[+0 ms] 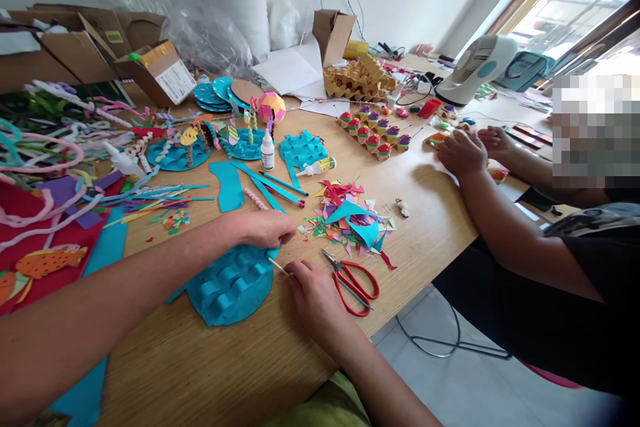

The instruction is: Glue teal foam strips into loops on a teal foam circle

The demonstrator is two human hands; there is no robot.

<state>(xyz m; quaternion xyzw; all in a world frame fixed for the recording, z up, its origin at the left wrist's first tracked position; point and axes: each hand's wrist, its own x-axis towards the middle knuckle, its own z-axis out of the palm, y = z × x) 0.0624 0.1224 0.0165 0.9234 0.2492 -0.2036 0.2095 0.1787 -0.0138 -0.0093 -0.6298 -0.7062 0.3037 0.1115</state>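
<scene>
A round blue woven paper piece lies on the wooden table in front of me. My left hand rests on its far edge with fingers curled, pinching the paper. My right hand sits just to the right of the piece and pinches a thin pale stick whose tip points at the blue edge. Red-handled scissors lie right beside my right hand.
A heap of coloured paper scraps lies beyond the scissors. Glue bottles, blue strips, pipe cleaners and finished blue craft discs crowd the left. Another person's hands work at the right near a tray of small ornaments. Cardboard boxes stand at the back.
</scene>
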